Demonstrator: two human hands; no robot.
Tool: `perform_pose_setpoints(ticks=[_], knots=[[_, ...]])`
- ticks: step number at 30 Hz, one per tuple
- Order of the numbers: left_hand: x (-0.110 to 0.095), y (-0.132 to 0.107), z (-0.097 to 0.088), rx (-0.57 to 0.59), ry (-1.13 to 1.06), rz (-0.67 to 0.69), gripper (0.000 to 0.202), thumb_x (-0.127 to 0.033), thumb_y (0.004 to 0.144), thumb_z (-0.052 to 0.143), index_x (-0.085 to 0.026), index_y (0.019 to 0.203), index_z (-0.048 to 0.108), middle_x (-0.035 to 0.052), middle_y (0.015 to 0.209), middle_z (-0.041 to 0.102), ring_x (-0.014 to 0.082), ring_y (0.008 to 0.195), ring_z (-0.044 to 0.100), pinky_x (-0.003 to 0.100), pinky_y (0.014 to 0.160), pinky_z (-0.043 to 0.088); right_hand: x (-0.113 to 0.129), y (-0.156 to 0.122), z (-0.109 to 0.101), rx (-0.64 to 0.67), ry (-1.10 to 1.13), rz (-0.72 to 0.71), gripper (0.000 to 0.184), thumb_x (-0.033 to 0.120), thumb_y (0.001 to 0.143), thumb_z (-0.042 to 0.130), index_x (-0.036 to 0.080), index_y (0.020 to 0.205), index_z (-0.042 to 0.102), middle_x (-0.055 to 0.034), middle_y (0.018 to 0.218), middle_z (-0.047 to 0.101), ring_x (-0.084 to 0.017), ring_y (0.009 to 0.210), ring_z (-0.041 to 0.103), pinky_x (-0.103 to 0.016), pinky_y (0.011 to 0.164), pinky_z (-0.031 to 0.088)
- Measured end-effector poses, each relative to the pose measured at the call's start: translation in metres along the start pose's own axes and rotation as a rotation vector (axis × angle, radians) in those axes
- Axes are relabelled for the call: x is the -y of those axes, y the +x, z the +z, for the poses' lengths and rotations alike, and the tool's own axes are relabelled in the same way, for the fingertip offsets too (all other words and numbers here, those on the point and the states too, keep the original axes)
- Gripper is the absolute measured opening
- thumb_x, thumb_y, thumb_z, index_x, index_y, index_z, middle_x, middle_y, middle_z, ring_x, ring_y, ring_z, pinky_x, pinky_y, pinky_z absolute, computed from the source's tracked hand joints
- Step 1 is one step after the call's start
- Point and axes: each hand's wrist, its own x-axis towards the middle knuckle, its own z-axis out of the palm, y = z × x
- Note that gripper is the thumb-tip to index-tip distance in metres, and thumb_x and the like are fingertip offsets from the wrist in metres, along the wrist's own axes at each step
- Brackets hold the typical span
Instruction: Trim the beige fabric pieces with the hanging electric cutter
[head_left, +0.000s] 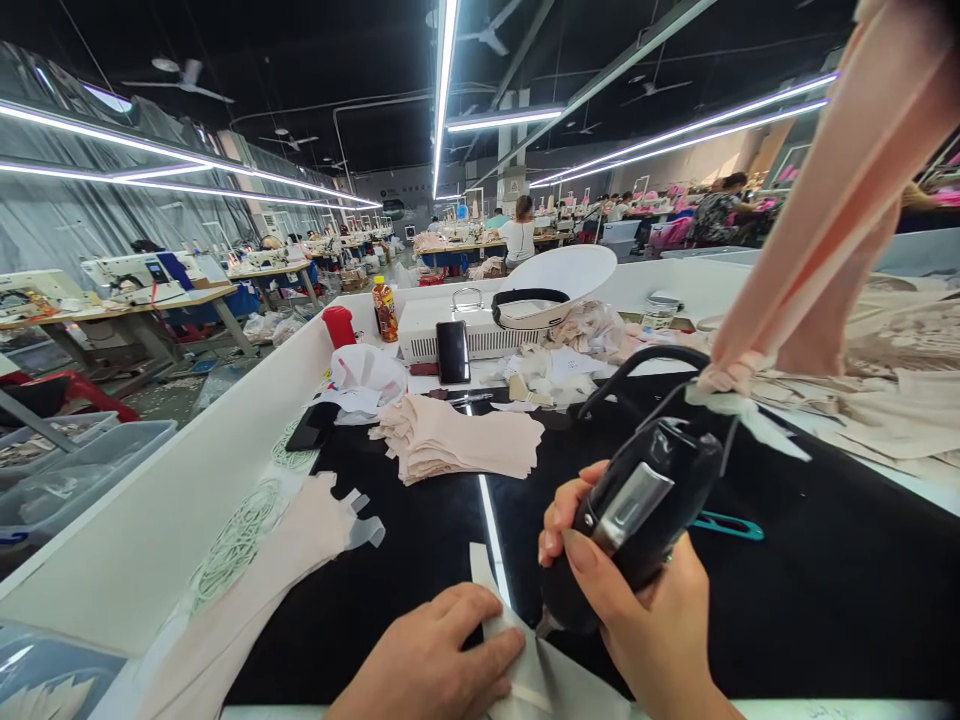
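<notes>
My right hand (652, 630) is wrapped round a black corded handheld tool (694, 470) with a silver plate on its side. Its small metal tip points down at the edge of a pale fabric strip (555, 685); I cannot tell whether the two touch. Close by on the left, my left hand (435, 655) pinches and presses that strip against the glossy black work surface (847, 610). From the upper right hangs a twisted pink cloth (814, 200), knotted near the tool's cable. A stack of pale pink fabric pieces (465, 440) lies beyond my hands.
Long pale fabric pieces (255, 580) and a coil of green cord (238, 540) lie left. A teal tool (727, 525) rests right of my hand. Behind stand a phone (452, 352), a white vented box (420, 335) and a bottle (385, 310). A white wall (187, 500) edges the left.
</notes>
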Motion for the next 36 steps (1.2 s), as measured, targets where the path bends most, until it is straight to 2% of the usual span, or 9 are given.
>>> perform_pose_setpoints(ticks=[9,15,18,25,30,36], knots=[[0.000,-0.003,0.004,0.010,-0.013,-0.004,0.022,-0.026,0.105,0.057,-0.021,0.126,0.063,0.0097,0.115,0.070,0.0214,0.105,0.075,0.026,0.088,0.064,-0.006,0.005,0.007,-0.015,0.030,-0.020,0.028,0.029,0.094,0.079,0.031,0.116,0.062,0.0014,0.088,0.069,-0.015,0.065,0.067,-0.029,0.060,0.061],[0.001,-0.004,0.005,0.029,-0.018,-0.018,0.026,-0.025,0.102,0.064,-0.022,0.128,0.062,0.0099,0.116,0.070,0.0219,0.104,0.076,0.025,0.084,0.065,-0.008,0.005,0.011,-0.007,-0.013,-0.017,0.028,0.024,0.094,0.078,0.031,0.115,0.061,0.0013,0.088,0.069,-0.015,0.064,0.067,-0.029,0.059,0.061],[0.002,-0.004,0.008,0.012,-0.010,-0.011,0.027,-0.026,0.102,0.064,-0.022,0.128,0.063,0.0102,0.115,0.070,0.0230,0.104,0.076,0.027,0.083,0.065,-0.005,0.006,0.015,-0.029,-0.030,-0.010,0.026,0.021,0.092,0.077,0.029,0.112,0.061,0.0016,0.084,0.070,-0.015,0.061,0.067,-0.029,0.057,0.061],[-0.001,-0.002,0.009,-0.073,-0.008,0.003,0.021,-0.026,0.101,0.064,-0.022,0.122,0.066,0.0109,0.111,0.068,0.0248,0.103,0.075,0.027,0.078,0.066,-0.004,0.011,0.027,-0.094,0.006,-0.042,0.028,0.025,0.087,0.080,0.028,0.108,0.062,0.0019,0.078,0.069,-0.016,0.059,0.066,-0.029,0.056,0.061],[0.000,-0.003,0.008,-0.064,0.000,-0.004,0.025,-0.024,0.097,0.071,-0.022,0.121,0.066,0.0109,0.113,0.067,0.0254,0.103,0.075,0.027,0.075,0.066,-0.003,0.010,0.029,-0.082,-0.030,-0.027,0.025,0.021,0.087,0.078,0.028,0.106,0.063,0.0024,0.079,0.069,-0.014,0.057,0.065,-0.027,0.054,0.060],[0.000,-0.002,0.009,-0.086,0.025,0.005,0.026,-0.021,0.095,0.072,-0.021,0.121,0.067,0.0104,0.112,0.068,0.0240,0.100,0.075,0.026,0.075,0.066,-0.007,0.015,0.033,-0.112,0.052,-0.020,0.031,0.025,0.085,0.082,0.028,0.109,0.062,0.0030,0.079,0.070,-0.014,0.057,0.066,-0.028,0.055,0.060]])
